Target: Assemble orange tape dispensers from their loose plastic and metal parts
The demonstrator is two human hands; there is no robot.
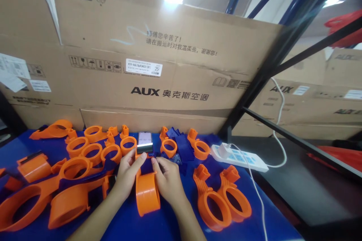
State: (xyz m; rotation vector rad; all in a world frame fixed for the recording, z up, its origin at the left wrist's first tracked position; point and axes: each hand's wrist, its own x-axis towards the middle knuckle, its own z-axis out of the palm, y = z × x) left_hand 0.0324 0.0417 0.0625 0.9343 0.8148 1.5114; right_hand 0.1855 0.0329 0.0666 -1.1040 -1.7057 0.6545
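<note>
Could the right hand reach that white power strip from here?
Probably yes: low orange parts between the right hand and white power strip look easy to clear, though that hand seems busy with an orange holder.

Gap between right hand and orange rings, likely blue straps beyond.

Glossy orange ringed holder, turned side-on, ring end nearest, centre foreground
</note>
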